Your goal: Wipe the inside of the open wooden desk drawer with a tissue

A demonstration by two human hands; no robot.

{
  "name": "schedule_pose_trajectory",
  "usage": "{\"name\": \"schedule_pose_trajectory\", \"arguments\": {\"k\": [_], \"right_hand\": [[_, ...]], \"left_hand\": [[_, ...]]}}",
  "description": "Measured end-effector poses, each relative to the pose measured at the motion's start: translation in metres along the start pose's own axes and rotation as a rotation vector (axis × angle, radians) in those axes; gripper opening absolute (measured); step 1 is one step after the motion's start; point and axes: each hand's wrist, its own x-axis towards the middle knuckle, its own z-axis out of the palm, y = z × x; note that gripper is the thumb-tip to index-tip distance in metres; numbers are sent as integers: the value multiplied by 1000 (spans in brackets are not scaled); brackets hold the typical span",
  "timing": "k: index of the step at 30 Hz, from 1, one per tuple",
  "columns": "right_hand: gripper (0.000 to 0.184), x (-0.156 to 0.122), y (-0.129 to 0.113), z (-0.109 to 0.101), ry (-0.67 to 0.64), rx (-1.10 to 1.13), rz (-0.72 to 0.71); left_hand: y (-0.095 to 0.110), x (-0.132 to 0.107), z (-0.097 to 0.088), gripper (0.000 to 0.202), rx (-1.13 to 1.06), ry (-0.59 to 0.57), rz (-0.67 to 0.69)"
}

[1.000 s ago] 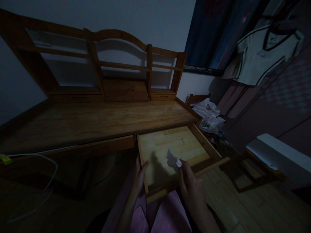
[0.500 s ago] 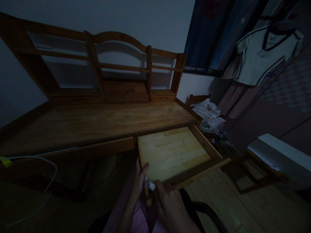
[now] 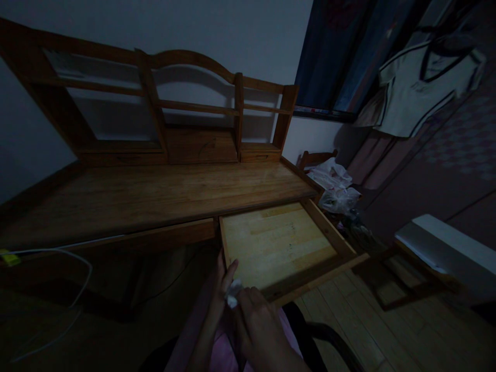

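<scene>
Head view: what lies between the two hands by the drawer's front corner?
A crumpled white wad, pinched by the right hand and touching the left hand, at the front left corner of the drawer. The head view shows it.

- The shelf (image 3: pixel 194 103) stands at the back of the desk (image 3: pixel 155 196).
- The drawer (image 3: pixel 277 243) juts out under its right end.
- My left hand (image 3: pixel 222 279) and right hand (image 3: pixel 258 325) meet at the drawer's near left corner, with a tissue (image 3: pixel 232 295) between them.
- Bags (image 3: pixel 335 188) lie right of the desk.

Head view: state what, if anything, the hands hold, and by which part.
The right hand pinches a small white crumpled tissue by its lower end, against the left hand; dim light hides finer detail.
</scene>
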Motion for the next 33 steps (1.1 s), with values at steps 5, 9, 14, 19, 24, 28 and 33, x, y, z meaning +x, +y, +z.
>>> {"name": "schedule_pose_trajectory", "arguments": {"k": [5,9,14,19,24,28,33], "right_hand": [[28,2,0,6,-36,-16,-59],[24,2,1,5,-62,-18,-104],[22,2,4,7,-59,-36,-140],[21,3,5,8,-59,-23,-188],[24,3,3,7,-53,11,-166],[30,2,1,3,-26,72,-154],[35,2,2,0,-24,121,-168]], "left_hand": [[-3,0,-3,84,-44,-40,-59],[-3,-3,-2,79,-27,-14,-79],[0,-5,-1,84,-56,-27,-83],[-5,-5,-4,84,45,-48,-59],[-8,-2,-9,79,107,-46,-3],[-1,0,-12,77,124,-61,-33],[4,-4,-8,74,129,-33,-37]]}}
